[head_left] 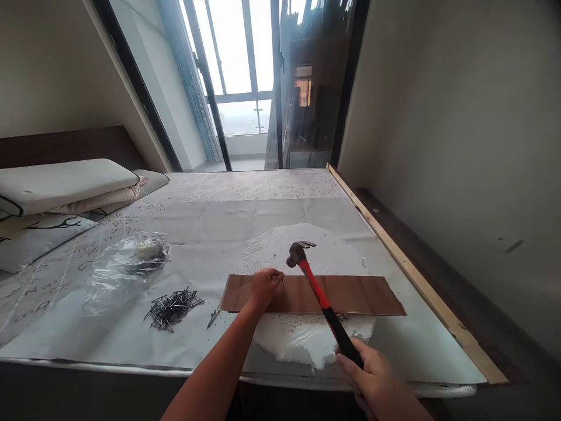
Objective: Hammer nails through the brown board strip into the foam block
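Observation:
My right hand is closed around the black grip of a claw hammer with a red and black handle. The hammer's metal head is raised beside my left hand, over the far edge of a brown wooden board. My left hand pinches a thin nail at that far edge. The board lies flat on a white, powder-strewn patch. A pile of loose nails lies to the left, with a few single nails near the board's left end.
A crumpled clear plastic bag lies behind the nail pile. Folded bedding is stacked at the left. A long wooden strip runs along the right edge of the covered bed, close to the wall. Glass doors stand behind.

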Motion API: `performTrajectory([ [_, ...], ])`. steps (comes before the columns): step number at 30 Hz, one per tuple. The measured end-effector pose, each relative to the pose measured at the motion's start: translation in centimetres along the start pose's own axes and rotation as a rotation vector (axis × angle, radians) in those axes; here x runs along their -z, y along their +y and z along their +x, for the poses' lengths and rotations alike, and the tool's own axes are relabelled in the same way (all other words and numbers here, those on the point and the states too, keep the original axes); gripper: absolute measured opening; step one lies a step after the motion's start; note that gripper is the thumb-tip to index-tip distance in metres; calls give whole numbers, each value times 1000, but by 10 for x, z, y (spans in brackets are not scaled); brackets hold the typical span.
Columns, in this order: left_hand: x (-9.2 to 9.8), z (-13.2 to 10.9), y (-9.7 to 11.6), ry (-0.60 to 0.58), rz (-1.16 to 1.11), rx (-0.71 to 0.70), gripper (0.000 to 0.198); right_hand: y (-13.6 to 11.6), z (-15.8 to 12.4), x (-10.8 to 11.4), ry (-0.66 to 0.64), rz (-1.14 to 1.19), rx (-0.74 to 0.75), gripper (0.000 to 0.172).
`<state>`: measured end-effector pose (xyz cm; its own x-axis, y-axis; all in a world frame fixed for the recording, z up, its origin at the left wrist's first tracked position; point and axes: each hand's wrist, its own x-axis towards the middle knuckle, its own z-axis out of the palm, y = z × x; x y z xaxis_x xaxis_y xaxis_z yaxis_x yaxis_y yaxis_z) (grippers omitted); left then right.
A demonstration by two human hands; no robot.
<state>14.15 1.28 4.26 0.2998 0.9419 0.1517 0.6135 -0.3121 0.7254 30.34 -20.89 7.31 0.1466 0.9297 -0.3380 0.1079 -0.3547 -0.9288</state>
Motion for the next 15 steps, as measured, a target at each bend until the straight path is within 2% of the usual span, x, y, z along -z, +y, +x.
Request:
performTrajectory([
  [9, -1, -3, -2, 15, 74, -51, 10, -8, -9, -1, 52, -125, 140, 44],
  [12, -4, -4, -2, 23, 124, -55, 11, -6, -8, -3, 4, -203, 171, 49],
  [15, -5, -5, -2, 14, 206, -39, 20, 1, -6, -3, -29, -259, 179, 52],
])
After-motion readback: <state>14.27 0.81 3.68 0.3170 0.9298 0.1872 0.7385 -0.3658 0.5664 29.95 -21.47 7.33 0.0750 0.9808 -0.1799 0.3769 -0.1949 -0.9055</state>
